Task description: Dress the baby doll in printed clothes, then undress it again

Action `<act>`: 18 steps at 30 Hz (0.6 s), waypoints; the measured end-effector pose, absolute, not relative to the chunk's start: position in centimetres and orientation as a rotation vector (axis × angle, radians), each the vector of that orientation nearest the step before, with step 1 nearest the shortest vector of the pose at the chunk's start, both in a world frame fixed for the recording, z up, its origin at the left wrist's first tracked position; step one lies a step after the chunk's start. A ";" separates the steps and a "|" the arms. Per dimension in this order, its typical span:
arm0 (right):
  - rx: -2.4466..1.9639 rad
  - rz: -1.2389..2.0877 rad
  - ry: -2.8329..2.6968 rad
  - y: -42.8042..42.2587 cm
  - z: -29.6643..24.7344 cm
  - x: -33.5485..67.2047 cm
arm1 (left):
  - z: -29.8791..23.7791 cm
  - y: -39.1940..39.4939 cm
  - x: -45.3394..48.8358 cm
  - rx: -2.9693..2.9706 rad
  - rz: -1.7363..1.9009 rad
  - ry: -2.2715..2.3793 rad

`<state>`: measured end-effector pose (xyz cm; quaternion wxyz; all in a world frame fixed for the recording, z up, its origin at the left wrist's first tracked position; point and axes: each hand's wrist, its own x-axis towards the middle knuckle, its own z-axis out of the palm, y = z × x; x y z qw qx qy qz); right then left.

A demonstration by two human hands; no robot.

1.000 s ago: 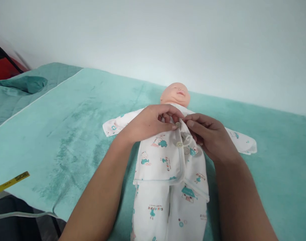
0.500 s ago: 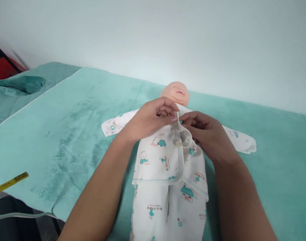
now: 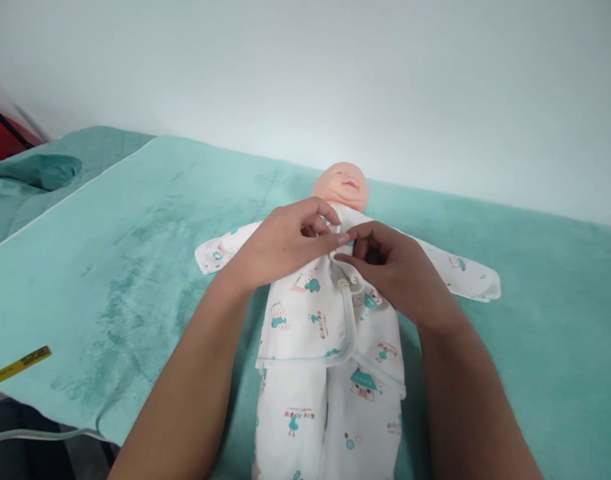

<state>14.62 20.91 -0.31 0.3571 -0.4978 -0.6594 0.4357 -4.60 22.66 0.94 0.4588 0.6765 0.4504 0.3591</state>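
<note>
A baby doll (image 3: 341,184) lies on its back on a teal blanket (image 3: 135,253), dressed in a white printed baby suit (image 3: 315,320) with teal cartoon figures. My left hand (image 3: 285,241) pinches the left flap of the suit at the doll's chest. My right hand (image 3: 385,267) pinches the right flap just beside it, fingertips meeting at the top of the front opening. A small white button (image 3: 343,284) shows on the flap edge below my fingers. The suit's sleeves spread out to both sides.
A white wall runs behind the bed. A darker teal cloth (image 3: 35,170) lies at the far left by something red (image 3: 3,137). A yellow measuring tape (image 3: 18,366) pokes in at the left edge near the blanket's front hem.
Both hands have moved up the front opening from the button area to the neckline. The view has shifted slightly, so the doll sits a little further left.
</note>
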 end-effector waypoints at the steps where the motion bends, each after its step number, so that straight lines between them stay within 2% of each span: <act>1: -1.298 1.108 -1.721 20.9 -0.3 14.6 | 1.0 22.5 -4.6 1.678 0.867 1.114; 18: -1.347 1.077 -1.745 20.7 -0.1 14.5 | 1.3 22.6 -5.1 1.720 0.790 1.079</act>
